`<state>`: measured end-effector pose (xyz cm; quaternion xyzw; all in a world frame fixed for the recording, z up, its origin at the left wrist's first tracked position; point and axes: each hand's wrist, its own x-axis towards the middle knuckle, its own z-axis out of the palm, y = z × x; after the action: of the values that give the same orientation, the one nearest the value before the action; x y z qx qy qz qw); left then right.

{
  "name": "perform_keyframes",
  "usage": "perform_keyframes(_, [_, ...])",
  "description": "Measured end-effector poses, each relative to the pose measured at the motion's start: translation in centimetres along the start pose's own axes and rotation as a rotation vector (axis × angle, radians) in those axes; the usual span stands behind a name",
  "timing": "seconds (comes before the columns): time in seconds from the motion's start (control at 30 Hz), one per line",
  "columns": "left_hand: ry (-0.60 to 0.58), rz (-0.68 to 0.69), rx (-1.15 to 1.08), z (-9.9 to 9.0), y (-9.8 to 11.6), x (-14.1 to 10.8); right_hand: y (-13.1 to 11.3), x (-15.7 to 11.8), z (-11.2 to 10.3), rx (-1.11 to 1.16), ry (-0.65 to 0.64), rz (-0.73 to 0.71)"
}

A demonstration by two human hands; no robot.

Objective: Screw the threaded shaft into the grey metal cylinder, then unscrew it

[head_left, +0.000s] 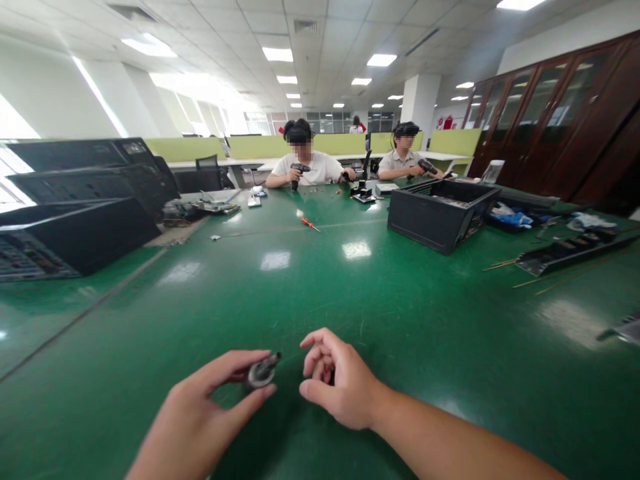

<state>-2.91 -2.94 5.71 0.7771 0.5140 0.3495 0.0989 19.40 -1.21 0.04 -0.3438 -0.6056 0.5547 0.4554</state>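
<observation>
Near the front of the green table [320, 300], my left hand [205, 407] grips a small dark and grey cylindrical part [261, 373] between thumb and fingers. A thin tip on the part points up and to the right. Just to its right is my right hand [340, 380], apart from the part, with its fingers loosely curled and the thumb separate from them. Nothing shows between the fingers of the right hand.
Black computer cases [90, 233] lie at the left; another black case [440, 213] stands at the right. An orange screwdriver [310, 224] lies mid-table. Metal pieces and rods [565, 253] are far right. Two people across the table hold power drills [299, 168].
</observation>
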Motion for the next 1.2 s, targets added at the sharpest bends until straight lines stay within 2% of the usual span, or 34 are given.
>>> perform_keyframes(0.1, [-0.123,0.058,-0.101,2.9,1.6,2.3,0.3,0.1,0.1,-0.027,0.077,-0.019])
perform_keyframes(0.17, [-0.117,0.051,-0.141,4.3,1.9,2.8,0.4,0.3,0.1,-0.022,0.126,-0.007])
perform_keyframes(0.27, [-0.060,0.007,-0.157,5.5,1.4,2.2,0.3,0.5,0.1,-0.002,0.150,0.027])
perform_keyframes(0.47, [0.015,0.052,-0.154,5.9,-0.1,0.9,0.1,0.3,0.0,0.003,0.123,0.071])
perform_keyframes(0.67, [0.052,0.148,-0.175,5.9,-0.2,0.9,0.0,0.4,-0.2,0.031,0.124,0.068])
perform_keyframes(1.2, [0.055,0.086,-0.229,6.4,-0.1,0.6,0.5,0.1,-0.4,0.008,0.122,0.122])
